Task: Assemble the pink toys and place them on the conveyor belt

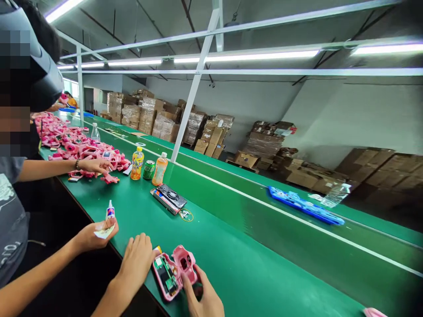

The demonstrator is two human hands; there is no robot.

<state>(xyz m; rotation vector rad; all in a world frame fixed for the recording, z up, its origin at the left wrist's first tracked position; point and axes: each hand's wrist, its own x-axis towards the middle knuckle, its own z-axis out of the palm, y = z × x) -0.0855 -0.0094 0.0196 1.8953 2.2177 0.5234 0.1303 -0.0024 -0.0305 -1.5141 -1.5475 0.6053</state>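
Note:
An open pink case (pixel 168 275) lies at the table's near edge, green circuit boards and a dark part showing in its left half. Its pink front shell (pixel 184 260), with a dark round hole, stands open to the right. My left hand (pixel 137 259) is closed at the case's upper left edge, fingers pressed together and curled; a small yellow piece (pixel 159 249) shows by its thumb tip. My right hand (pixel 205 293) grips the pink shell from the right, thumb on the near side and fingers behind it.
At left, a co-worker's hand (pixel 95 233) holds a small white bottle (pixel 110 210) and paper; another hand (pixel 95 166) reaches to piled pink parts (pixel 79 147). Drinks (pixel 137 164), a flat box (pixel 169 198) and a yellow ring (pixel 186 215) stand ahead. A blue tray (pixel 304 207) lies beyond.

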